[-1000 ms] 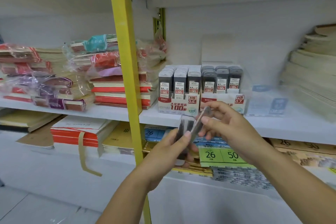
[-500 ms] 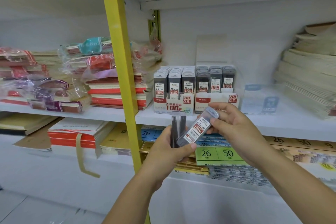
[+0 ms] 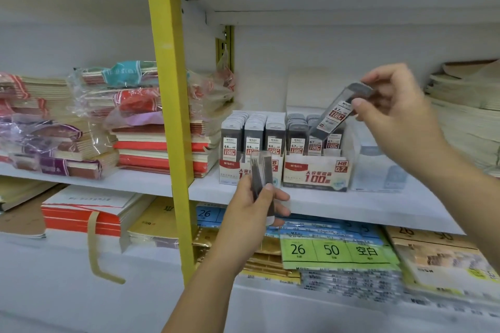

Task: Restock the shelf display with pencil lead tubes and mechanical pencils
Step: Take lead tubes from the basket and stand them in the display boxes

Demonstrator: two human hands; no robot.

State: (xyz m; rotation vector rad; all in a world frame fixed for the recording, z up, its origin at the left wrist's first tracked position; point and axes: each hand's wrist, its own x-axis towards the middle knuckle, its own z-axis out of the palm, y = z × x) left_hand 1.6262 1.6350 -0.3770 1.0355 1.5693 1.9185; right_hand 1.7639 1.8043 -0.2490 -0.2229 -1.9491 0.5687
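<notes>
Two white display boxes of pencil lead tubes stand on the middle shelf: the 0.5 box (image 3: 230, 173) on the left and the 0.7 box (image 3: 315, 174) on the right. My right hand (image 3: 397, 113) pinches one grey 0.7 lead tube (image 3: 335, 113), tilted, its lower end just above the right rows of the 0.7 box. My left hand (image 3: 251, 211) holds a few more lead tubes (image 3: 261, 173) upright in front of the 0.5 box, hiding part of its front.
A yellow shelf upright (image 3: 169, 116) stands just left of the boxes. Stacked notebooks (image 3: 151, 138) fill the shelf to the left, paper stacks (image 3: 465, 116) lie to the right, and a clear plastic box (image 3: 378, 170) sits beside the 0.7 box. Label packs (image 3: 335, 250) lie on the lower shelf.
My right hand has drawn one tube from the bundle and lifted it up and right to the 0.7 box. My left hand stays below with the other tubes.
</notes>
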